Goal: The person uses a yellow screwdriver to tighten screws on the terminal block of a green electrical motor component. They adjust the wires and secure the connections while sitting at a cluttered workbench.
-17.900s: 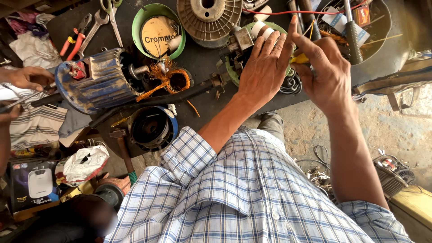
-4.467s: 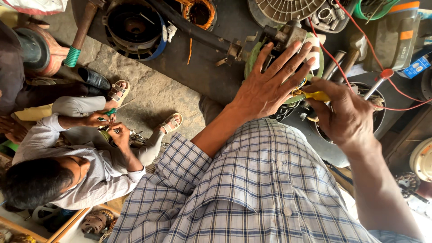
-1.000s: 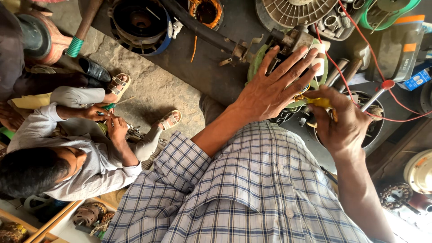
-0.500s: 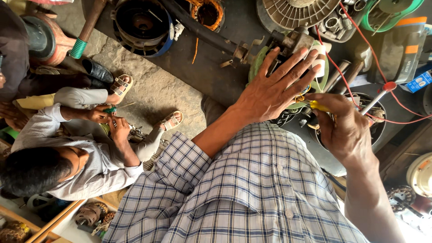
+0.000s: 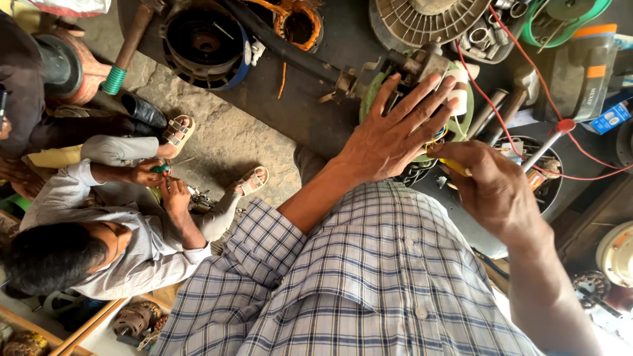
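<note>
Left hand [image 5: 395, 135] spread flat, fingers apart, pressing on the green-rimmed motor part [image 5: 465, 122] — right hand [image 5: 491, 188] just beside it, clamped on a yellow-handled tool [image 5: 453, 165].

Dark counter [image 5: 316, 99] across top of view, cluttered. On it: round black motor housing [image 5: 201, 43] with blue rim at left; copper-wound coil [image 5: 300, 23] beside it; ribbed beige fan cover [image 5: 422, 20]; green round part [image 5: 461, 125] near edge; tray of metal sockets [image 5: 488, 36]; red wire [image 5: 514, 125] trailing across. Below counter edge, rough concrete floor [image 5: 224, 138].
</note>
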